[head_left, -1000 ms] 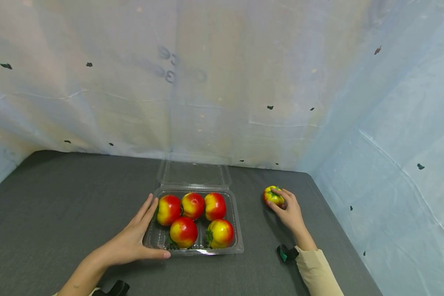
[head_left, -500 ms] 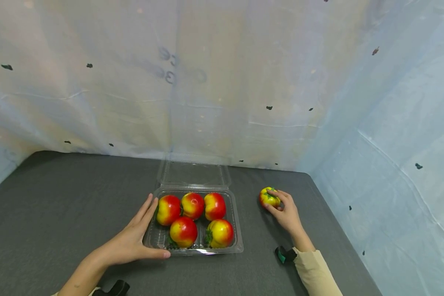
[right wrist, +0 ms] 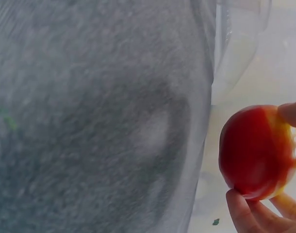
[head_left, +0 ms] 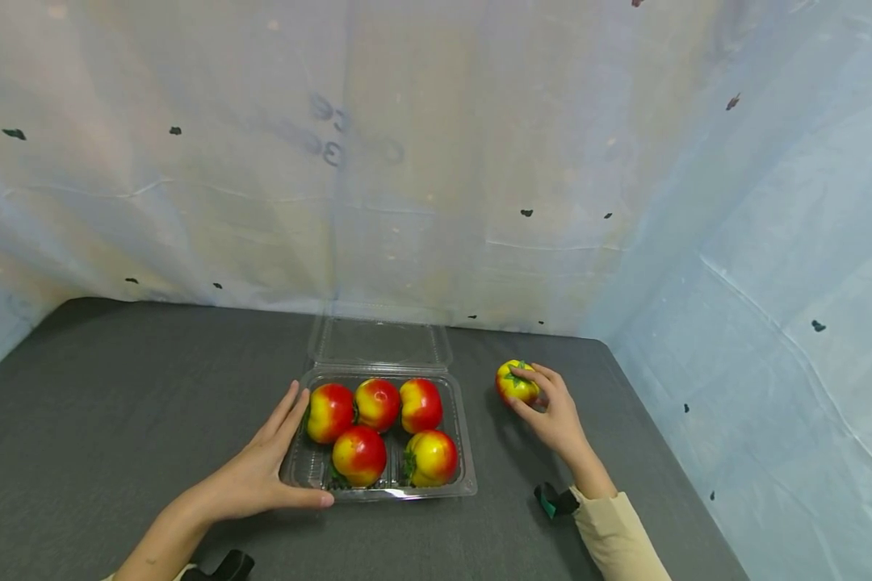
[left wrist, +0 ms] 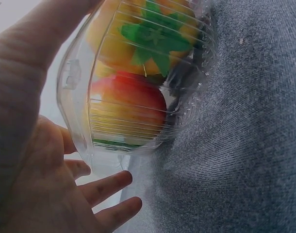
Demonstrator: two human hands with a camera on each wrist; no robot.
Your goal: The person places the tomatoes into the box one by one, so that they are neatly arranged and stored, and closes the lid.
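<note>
Right hand (head_left: 559, 421) pinches fruit (head_left: 507, 384) at fingertips (right wrist: 241, 204); left hand (head_left: 256, 476) spread, seemingly touching clear box (head_left: 465, 444).

The single fruit (head_left: 509, 386) is yellow and green on its top, and red on its underside. The five fruits (head_left: 359, 457) in the transparent box (head_left: 467, 452) are blended red and yellow. The table (head_left: 153, 395) is dark grey, the sleeve (head_left: 618, 532) is cream, and the sheet (head_left: 436, 121) is pale and dark-flecked.

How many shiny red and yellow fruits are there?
6. Five sit in the clear box: far left fruit, far middle fruit, far right fruit, near left fruit, near right fruit. The right hand holds the sixth fruit. None seems hidden.
</note>
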